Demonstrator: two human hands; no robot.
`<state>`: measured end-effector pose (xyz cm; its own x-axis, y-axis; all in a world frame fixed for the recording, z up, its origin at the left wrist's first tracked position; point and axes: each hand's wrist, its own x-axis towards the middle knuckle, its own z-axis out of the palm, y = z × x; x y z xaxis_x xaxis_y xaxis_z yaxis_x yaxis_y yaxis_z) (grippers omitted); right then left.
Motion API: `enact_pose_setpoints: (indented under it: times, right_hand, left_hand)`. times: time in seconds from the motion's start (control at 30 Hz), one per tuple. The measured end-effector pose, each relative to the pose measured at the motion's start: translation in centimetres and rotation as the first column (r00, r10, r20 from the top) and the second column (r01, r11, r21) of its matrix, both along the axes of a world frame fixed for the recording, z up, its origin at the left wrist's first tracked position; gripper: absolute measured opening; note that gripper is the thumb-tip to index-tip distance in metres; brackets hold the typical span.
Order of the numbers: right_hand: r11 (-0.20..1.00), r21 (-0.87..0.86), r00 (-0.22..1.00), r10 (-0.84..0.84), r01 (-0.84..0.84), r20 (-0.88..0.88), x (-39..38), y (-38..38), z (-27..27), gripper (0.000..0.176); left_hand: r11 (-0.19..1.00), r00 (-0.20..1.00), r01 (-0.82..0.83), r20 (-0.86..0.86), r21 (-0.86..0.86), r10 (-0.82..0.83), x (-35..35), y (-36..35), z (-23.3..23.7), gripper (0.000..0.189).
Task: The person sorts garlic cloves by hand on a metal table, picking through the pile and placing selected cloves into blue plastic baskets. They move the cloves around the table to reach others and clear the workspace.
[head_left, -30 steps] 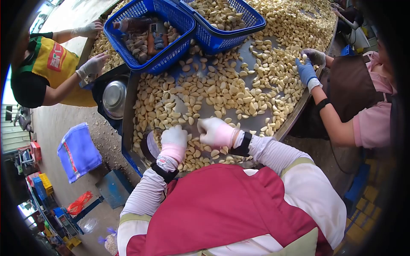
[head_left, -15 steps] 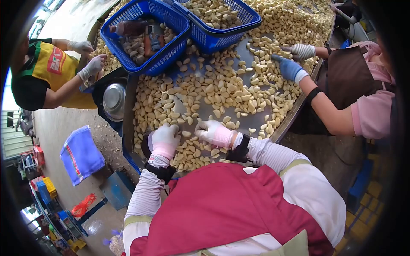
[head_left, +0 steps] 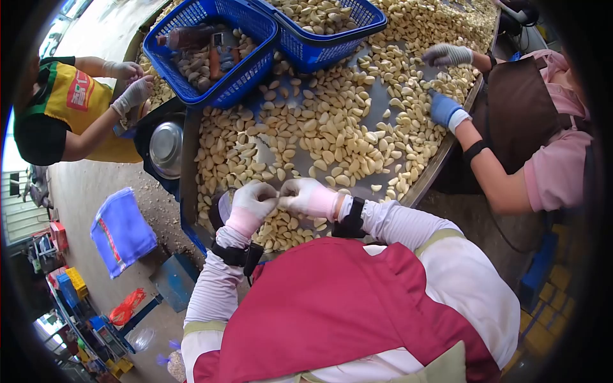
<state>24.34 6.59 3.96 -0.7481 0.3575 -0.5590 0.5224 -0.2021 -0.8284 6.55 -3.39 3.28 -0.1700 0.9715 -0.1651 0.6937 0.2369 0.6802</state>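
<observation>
Peeled garlic cloves (head_left: 319,131) lie spread over a metal-topped table (head_left: 377,113). Both my hands wear white gloves with pink cuffs and meet just above the cloves at the near edge. My left hand (head_left: 254,200) is closed, its thumb and fingers pinched together. Facing it, my right hand (head_left: 311,196) is also closed in a pinch, and the fingertips of both hands touch. Between them is a small pale garlic clove (head_left: 280,202), mostly covered by the fingers. More cloves lie below my wrists, close to my red apron (head_left: 332,306).
Two blue baskets (head_left: 239,89) stand at the table's far left, one holding bottles and darker cloves. A metal bowl (head_left: 167,145) sits by the left edge. Co-workers' gloved hands are at the right, one glove blue (head_left: 445,110), and at the left (head_left: 134,96).
My hands have come together from a small gap, fingertips now touching. On the right, the co-worker's two hands have moved apart. The co-worker's hands at the left have drawn closer together.
</observation>
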Motion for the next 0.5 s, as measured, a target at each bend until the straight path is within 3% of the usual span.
enact_pose_setpoints:
  times: [0.03, 0.07, 0.1, 0.17, 0.2, 0.23, 0.27, 0.3, 0.33, 0.43, 0.5]
  right_hand:
    - [0.977, -0.199, 0.996, -0.072, 0.081, 0.052, -0.5, -0.2, 0.1, 0.032]
    - [0.889, -0.406, 0.972, -0.233, 0.212, -0.003, -0.9, -0.5, -1.2, 0.036]
    - [0.788, -0.534, 0.944, -0.324, 0.307, 0.064, -1.4, -0.2, -0.4, 0.038]
    - [0.717, -0.615, 0.928, -0.366, 0.329, 0.07, -1.8, 0.1, -0.5, 0.029]
    - [0.718, -0.615, 0.929, -0.365, 0.327, 0.067, -2.0, 0.3, -0.9, 0.029]
    - [0.801, -0.538, 0.956, -0.293, 0.261, 0.028, -2.1, 0.5, -1.5, 0.027]
    - [0.869, -0.457, 0.977, -0.214, 0.189, -0.002, -2.2, 0.4, -1.8, 0.026]
    - [0.867, -0.463, 0.978, -0.209, 0.186, 0.001, -2.2, 0.2, -1.9, 0.026]
    - [0.905, -0.401, 0.987, -0.163, 0.144, -0.014, -2.1, 0.2, -1.9, 0.024]
    - [0.95, -0.299, 0.995, -0.099, 0.091, -0.013, -1.8, 0.0, -1.9, 0.023]
    - [0.958, -0.263, 0.993, -0.118, 0.113, -0.001, -1.3, -0.1, -1.0, 0.024]
  left_hand:
    - [0.999, 0.916, -0.022, 0.401, -0.029, 0.032, 0.3, -0.2, 0.5, 0.011]
    - [0.957, 0.689, -0.18, 0.665, -0.227, 0.287, 0.9, -0.1, 1.5, 0.019]
    - [0.935, 0.628, -0.242, 0.692, -0.26, 0.355, 1.2, 0.2, 3.8, 0.022]
    - [0.907, 0.71, -0.327, 0.563, -0.266, 0.422, -0.3, 0.1, 2.9, 0.016]
    - [0.922, 0.841, -0.245, 0.408, -0.298, 0.355, -0.4, -0.4, 2.7, 0.02]
    - [0.936, 0.989, 0.013, 0.145, -0.351, 0.041, -0.5, -1.0, 2.6, 0.023]
    - [0.918, 0.988, 0.102, -0.072, -0.382, -0.14, 0.3, -1.7, 2.0, 0.023]
    - [0.883, 0.909, 0.175, -0.274, -0.435, -0.315, 1.4, -2.5, 1.6, 0.023]
    - [0.88, 0.849, 0.166, -0.389, -0.446, -0.358, 2.2, -2.8, 1.2, 0.017]
    - [0.902, 0.749, 0.199, -0.534, -0.384, -0.392, 2.6, -3.8, -1.0, 0.01]
    - [0.902, 0.778, 0.22, -0.491, -0.372, -0.392, 2.9, -3.6, -0.1, 0.009]
